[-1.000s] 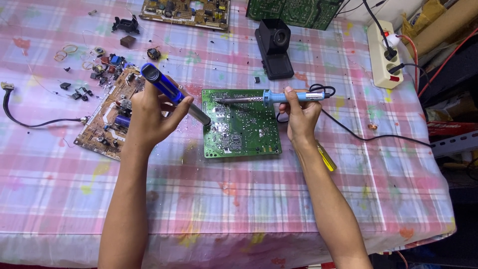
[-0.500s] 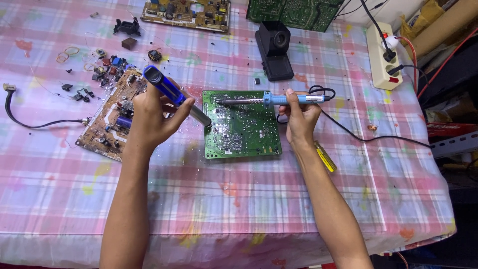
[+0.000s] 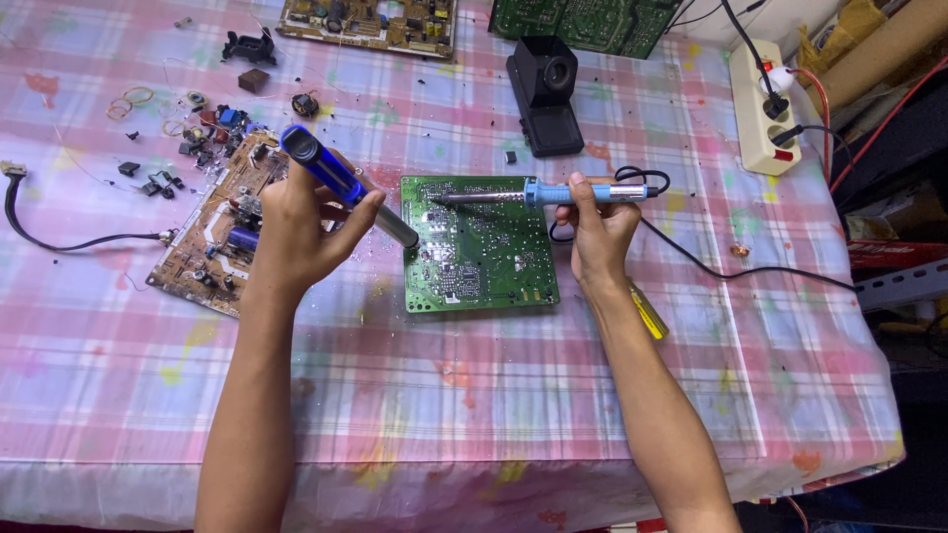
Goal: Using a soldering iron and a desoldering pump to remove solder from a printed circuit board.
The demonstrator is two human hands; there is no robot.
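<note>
The left hand [image 3: 301, 222] is closed around one blue desoldering pump [image 3: 341, 185], its grey tip held at the left edge of the single green circuit board [image 3: 484, 252] lying flat mid-table on the checked tablecloth [image 3: 474, 395]. The right hand [image 3: 595, 232] grips one blue-handled soldering iron [image 3: 553, 193], laid nearly level with its metal tip over the board's upper left corner. Around them lie one brown circuit board [image 3: 212, 242] by the left wrist, two more boards at the far edge, one black stand [image 3: 545, 94], and one white power strip [image 3: 765, 109].
</note>
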